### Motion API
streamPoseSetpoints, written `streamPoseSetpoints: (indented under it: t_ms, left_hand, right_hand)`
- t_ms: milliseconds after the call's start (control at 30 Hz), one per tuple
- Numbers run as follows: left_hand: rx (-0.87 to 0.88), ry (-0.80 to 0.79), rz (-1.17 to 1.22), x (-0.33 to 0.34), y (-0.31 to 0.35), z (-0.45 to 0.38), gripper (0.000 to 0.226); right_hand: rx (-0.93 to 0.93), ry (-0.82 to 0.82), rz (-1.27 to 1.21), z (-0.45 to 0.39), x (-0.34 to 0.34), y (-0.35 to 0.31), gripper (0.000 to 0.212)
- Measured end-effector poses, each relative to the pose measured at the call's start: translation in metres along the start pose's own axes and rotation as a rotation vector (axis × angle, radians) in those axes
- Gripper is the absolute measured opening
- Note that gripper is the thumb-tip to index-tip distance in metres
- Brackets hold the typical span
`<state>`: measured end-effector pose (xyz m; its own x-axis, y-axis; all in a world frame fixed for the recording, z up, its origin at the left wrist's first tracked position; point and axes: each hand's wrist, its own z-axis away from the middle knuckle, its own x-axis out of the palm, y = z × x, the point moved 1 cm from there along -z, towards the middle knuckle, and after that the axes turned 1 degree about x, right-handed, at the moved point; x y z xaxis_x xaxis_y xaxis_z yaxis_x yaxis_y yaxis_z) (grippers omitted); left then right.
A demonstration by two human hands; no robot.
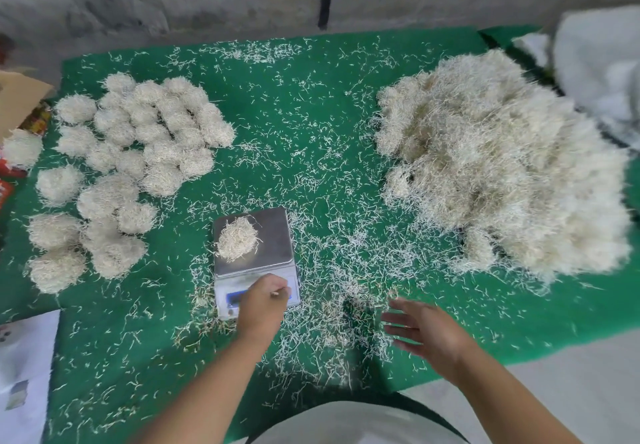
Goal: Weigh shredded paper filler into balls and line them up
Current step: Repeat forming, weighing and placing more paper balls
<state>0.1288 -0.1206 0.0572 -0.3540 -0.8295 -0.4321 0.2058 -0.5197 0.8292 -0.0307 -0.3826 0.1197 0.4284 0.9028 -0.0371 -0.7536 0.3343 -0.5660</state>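
A small steel scale [273, 236] stands on the green mat [294, 132] with one ball of shredded paper [237, 238] on its platform. My left hand [263, 305] hovers over the scale's display, fingers curled, pinching a few paper strands. Fingers spread and holding nothing, my right hand [420, 331] hangs above loose shreds to the scale's right. A large heap of shredded paper [498, 166] lies at the right. Several finished balls [131, 153] are grouped in rough rows at the left.
Loose shreds [346, 288] litter the mat, thickest in front of the scale. A cardboard box [17, 97] and coloured packets sit at the left edge, a white sheet [24, 367] at the lower left, a white bag [602, 66] at the back right.
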Motion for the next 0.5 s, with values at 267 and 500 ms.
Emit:
streamPoseSetpoints:
  t_ms: [267,500]
  left_hand:
    - [0.101,-0.309,-0.283,0.091,0.035,0.004,0.072]
    - [0.199,-0.524,-0.746,0.181,0.026,0.001,0.126]
  right_hand:
    - [0.079,0.161,-0.146,0.013,-0.074,0.044,0.029]
    - [0.193,0.269,-0.245,0.031,-0.135,0.07,0.028]
